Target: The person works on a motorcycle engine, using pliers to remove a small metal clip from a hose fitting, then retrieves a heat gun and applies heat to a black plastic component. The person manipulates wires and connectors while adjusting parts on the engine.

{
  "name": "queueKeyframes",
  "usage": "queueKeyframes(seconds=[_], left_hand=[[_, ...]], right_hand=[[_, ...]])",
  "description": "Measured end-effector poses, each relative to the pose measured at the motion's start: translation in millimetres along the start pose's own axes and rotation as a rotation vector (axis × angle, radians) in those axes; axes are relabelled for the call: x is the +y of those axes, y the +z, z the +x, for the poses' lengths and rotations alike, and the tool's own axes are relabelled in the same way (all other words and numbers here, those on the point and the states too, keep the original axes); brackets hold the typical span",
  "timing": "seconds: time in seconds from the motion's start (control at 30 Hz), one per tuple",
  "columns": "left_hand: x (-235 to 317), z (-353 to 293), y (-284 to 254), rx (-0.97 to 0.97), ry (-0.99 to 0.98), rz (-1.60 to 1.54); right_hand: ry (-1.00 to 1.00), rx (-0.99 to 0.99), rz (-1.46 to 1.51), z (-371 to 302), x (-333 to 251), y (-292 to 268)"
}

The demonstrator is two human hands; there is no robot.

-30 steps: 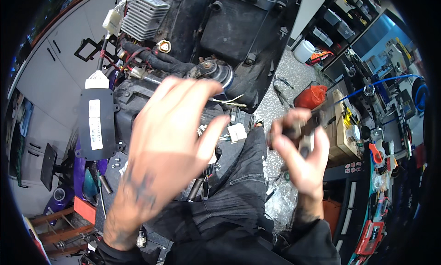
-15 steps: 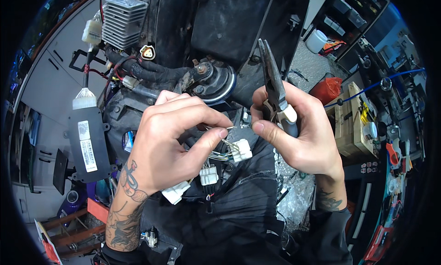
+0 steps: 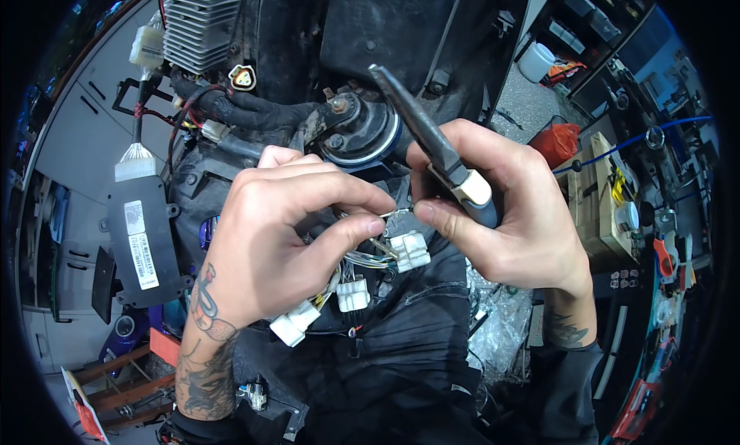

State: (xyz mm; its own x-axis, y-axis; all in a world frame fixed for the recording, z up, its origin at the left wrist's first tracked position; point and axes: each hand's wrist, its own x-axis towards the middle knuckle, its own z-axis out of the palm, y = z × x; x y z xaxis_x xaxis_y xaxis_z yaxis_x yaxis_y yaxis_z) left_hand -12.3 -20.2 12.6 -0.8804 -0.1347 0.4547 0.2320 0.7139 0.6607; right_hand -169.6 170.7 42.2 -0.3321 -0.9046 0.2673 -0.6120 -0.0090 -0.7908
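Observation:
My left hand (image 3: 289, 237) is closed in a pinch on a thin wire (image 3: 389, 214) whose bared-looking end points right. Across from it, my right hand (image 3: 516, 214) wraps round a pair of long-nose pliers (image 3: 420, 125), their jaws slanting up and to the left. The right thumb and fingertips come up to the wire's end; whether they pinch it I cannot make out. Below the fingers sits a white connector (image 3: 410, 251) with several wires. Two more white connectors, one in the middle (image 3: 353, 295) and one at lower left (image 3: 295, 324), hang from the bundle.
A round black horn (image 3: 358, 129) and thick wrapped cables (image 3: 270, 119) lie beyond my hands. At left are a black control box (image 3: 142, 237) and a finned metal block (image 3: 202, 28). Bubble wrap (image 3: 501, 329) lies at right, near a wooden crate (image 3: 597, 206).
My right hand has moved left, bringing its fingertips to the wire's end. The pliers have tipped further left. My left hand keeps its pinch, and the view has shifted slightly.

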Motion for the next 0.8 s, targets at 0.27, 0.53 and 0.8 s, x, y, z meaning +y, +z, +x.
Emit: queueKeyframes(seconds=[0.27, 0.53, 0.8], left_hand=[[0, -1, -2, 0.012, -0.001, -0.044], [1, -6, -2, 0.031, -0.079, -0.116], [3, -2, -5, 0.023, -0.043, -0.07]], right_hand=[[-0.065, -0.08, -0.108, 8, -8, -9], [-0.118, -0.097, -0.193, 13, -15, -9], [-0.077, -0.093, -0.126, 14, -14, -10]])
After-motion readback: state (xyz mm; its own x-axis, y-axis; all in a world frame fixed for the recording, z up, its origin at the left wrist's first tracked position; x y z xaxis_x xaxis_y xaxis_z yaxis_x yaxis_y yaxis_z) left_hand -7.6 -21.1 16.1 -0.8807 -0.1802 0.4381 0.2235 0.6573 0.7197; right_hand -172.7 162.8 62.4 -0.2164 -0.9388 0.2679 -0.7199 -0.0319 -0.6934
